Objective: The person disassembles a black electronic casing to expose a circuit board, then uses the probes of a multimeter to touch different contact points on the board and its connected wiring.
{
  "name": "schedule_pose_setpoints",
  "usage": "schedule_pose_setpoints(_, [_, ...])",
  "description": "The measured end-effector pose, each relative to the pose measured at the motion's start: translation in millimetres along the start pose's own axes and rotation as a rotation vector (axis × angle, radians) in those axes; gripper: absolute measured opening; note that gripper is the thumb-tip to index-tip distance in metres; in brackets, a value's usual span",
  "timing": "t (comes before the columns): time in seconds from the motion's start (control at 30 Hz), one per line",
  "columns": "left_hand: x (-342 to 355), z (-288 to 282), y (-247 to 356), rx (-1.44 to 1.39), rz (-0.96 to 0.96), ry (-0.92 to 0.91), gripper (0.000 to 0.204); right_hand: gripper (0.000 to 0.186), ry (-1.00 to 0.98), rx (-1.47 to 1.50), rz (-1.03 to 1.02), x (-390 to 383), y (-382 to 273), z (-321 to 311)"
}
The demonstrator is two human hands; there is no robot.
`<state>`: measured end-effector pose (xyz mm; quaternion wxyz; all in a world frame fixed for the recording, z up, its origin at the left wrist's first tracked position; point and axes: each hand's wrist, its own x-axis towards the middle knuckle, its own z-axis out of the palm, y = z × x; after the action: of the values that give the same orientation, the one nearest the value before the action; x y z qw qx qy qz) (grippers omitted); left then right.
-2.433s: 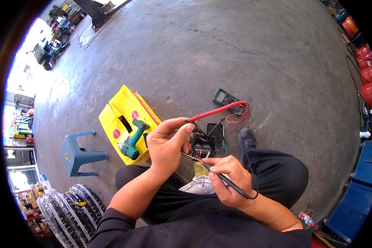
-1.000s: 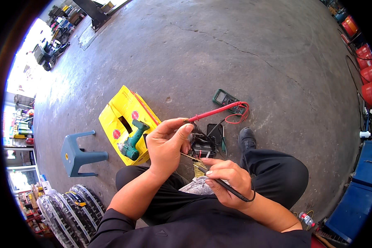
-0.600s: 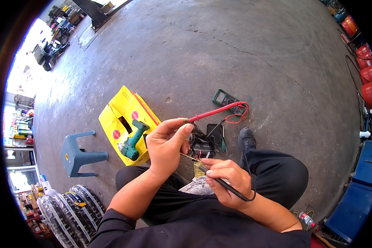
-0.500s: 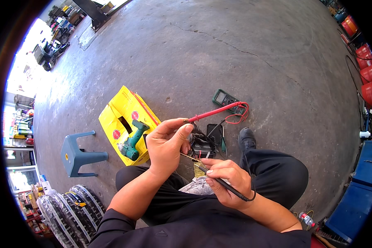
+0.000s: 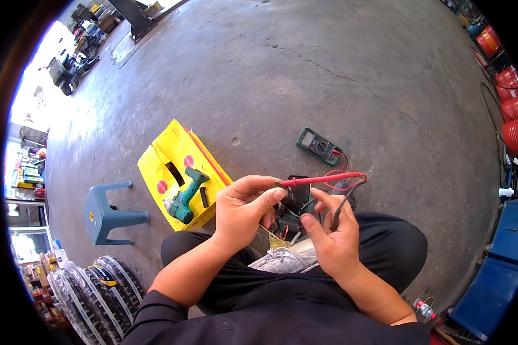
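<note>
My left hand [image 5: 242,210] is closed, pinching the tip end of a red test probe [image 5: 316,180] between thumb and forefinger; the probe points out to the right. Thumb and fingers of my right hand [image 5: 335,236] close on a black test probe [image 5: 338,214], mostly hidden by the fingers, its lead bending up beside the red one. A green-edged multimeter [image 5: 319,145] lies on the floor ahead, with the red lead plugged in at its near end. Under my hands, a dark part with wires [image 5: 288,223] sits between my legs, partly covered.
At left a yellow box [image 5: 166,150] carries a green cordless driver [image 5: 185,198]. Beyond it stands a blue-grey stool [image 5: 110,213]. Wrapped tyres [image 5: 95,293] are at lower left. Red drums [image 5: 517,133] and blue cabinets [image 5: 501,261] line the right; a plastic bottle [image 5: 425,308] lies nearby.
My right hand has risen and turned upright, bringing the black probe up near the red one. My left hand has shifted slightly right and down with the red probe, uncovering the multimeter.
</note>
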<state>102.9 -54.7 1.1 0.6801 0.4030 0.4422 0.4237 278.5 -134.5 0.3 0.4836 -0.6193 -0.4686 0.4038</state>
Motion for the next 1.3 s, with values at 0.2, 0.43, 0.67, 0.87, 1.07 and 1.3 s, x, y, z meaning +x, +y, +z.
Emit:
schedule_pose_setpoints(0.2, [-4.3,4.4,-0.6,-0.003,-0.051,-0.096,0.017,0.056,-0.034,0.399,0.159,7.0,3.2,8.4])
schedule_pose_setpoints(0.43, [-6.1,6.5,-9.4,-0.028,-0.072,-0.061,0.020,0.023,-0.099,0.728,0.293,25.8,0.0,4.4])
schedule_pose_setpoints(0.67, [-8.2,5.2,-10.5,0.010,-0.063,-0.061,0.017,0.021,-0.117,0.762,0.288,28.5,-0.2,10.9])
schedule_pose_setpoints(0.87, [-11.5,6.8,-12.5,0.006,-0.019,-0.038,0.018,0.023,-0.116,0.724,0.247,25.6,2.9,14.7])
schedule_pose_setpoints(1.07, [-11.0,2.8,-5.1,0.042,0.023,-0.061,0.018,0.042,-0.182,0.753,0.222,25.5,1.5,13.8])
schedule_pose_setpoints(1.3, [-10.4,2.0,-6.0,0.036,-0.014,-0.052,0.017,0.047,-0.162,0.644,0.215,23.7,4.6,16.8])
